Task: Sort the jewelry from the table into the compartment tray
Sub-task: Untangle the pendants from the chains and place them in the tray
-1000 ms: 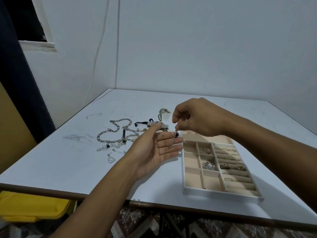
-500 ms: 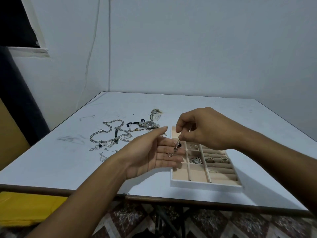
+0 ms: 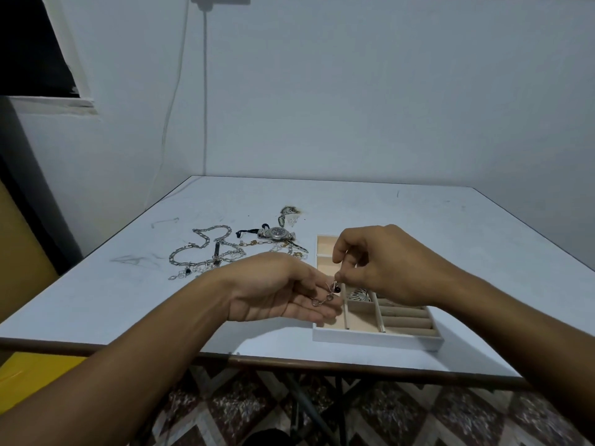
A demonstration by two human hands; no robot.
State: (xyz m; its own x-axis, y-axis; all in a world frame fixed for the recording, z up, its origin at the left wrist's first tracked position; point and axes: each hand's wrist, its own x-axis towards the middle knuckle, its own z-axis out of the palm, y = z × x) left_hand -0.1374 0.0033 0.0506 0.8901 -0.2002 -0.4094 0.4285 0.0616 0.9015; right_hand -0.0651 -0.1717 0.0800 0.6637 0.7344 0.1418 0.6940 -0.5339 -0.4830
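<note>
My left hand (image 3: 277,289) lies palm up with straight fingers just left of the beige compartment tray (image 3: 373,338). A small silver dangling earring (image 3: 326,295) with a dark bead rests across its fingers. My right hand (image 3: 383,262) hovers over the tray and pinches the top of that earring between thumb and forefinger. A silver fan-shaped piece (image 3: 359,296) lies in a middle compartment. Silver chains (image 3: 206,252) and a wristwatch (image 3: 277,233) lie on the table to the left.
The white table (image 3: 96,297) stands in a corner against two pale walls. Another small piece of jewelry (image 3: 288,213) lies behind the watch. The tray sits near the table's front edge. A yellow object (image 3: 29,365) shows below the table at left.
Both hands have sunk lower and nearer the tray's front. The earring has gone from dangling over the left fingers to lying across them. The camera has tilted upward.
</note>
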